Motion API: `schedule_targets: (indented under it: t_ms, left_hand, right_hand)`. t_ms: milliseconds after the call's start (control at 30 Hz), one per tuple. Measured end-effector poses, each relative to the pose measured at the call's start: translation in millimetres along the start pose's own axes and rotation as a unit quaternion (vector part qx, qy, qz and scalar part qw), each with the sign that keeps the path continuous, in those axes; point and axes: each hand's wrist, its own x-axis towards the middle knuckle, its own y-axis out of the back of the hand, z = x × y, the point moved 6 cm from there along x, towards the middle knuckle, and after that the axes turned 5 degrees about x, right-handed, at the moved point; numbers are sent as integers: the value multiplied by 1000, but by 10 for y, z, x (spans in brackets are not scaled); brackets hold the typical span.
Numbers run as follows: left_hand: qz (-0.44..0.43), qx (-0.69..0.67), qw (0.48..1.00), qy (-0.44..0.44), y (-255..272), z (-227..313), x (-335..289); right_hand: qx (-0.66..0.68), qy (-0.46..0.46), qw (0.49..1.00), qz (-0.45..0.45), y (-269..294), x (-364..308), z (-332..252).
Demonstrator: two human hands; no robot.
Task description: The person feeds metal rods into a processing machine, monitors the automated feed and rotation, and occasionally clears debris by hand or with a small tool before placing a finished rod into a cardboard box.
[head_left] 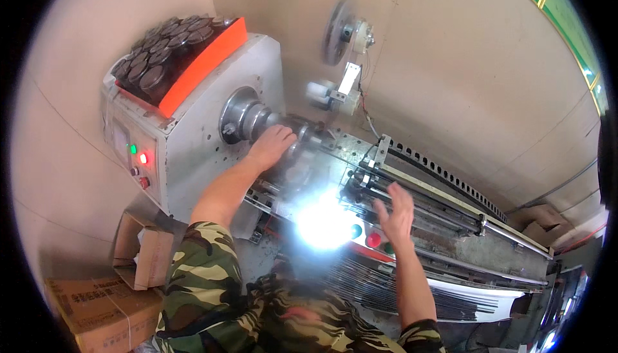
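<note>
The camouflage shirt (257, 314) looms nearest; the left hand (273, 145) curls just beside the metal spindle (239, 118) on the pale machine (193, 153) (gripping, I cannot tell), which looks heavy, stiff, slick, best held round its rim; the right hand (396, 216) hangs open.

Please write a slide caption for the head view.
At a machine: left hand beside a metal spindle, right hand open near a red button.

Bright scene; white glare (325, 224) blown out below centre; grey wheel (336, 34) blurred; edges bowed, corners black.
</note>
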Motion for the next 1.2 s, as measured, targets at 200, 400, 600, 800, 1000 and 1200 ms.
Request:
schedule_targets:
  t_ms: [200, 400, 600, 800, 1000, 1200]
  left_hand:
    - [-40, -11, 999, -5, -3, -126, -51]
    - [-43, -48, 998, -15, 141, -191, -52]
    - [-92, -80, 992, -11, 171, -253, -46]
    - [-75, -59, 995, -13, 110, -230, -52]
    - [-84, -74, 994, 9, 101, -257, -73]
    - [-75, -90, 992, 41, 132, -219, -104]
  right_hand:
    - [-60, -74, 995, -10, -319, 232, 154]
    - [-77, -87, 993, 3, -424, 263, -48]
    - [-83, -71, 994, 27, -455, 275, -117]
    - [-89, -89, 991, 38, -434, 313, -173]
    - [-89, -84, 991, 54, -479, 361, -129]
    - [-76, -3, 997, 5, -935, 684, -507]
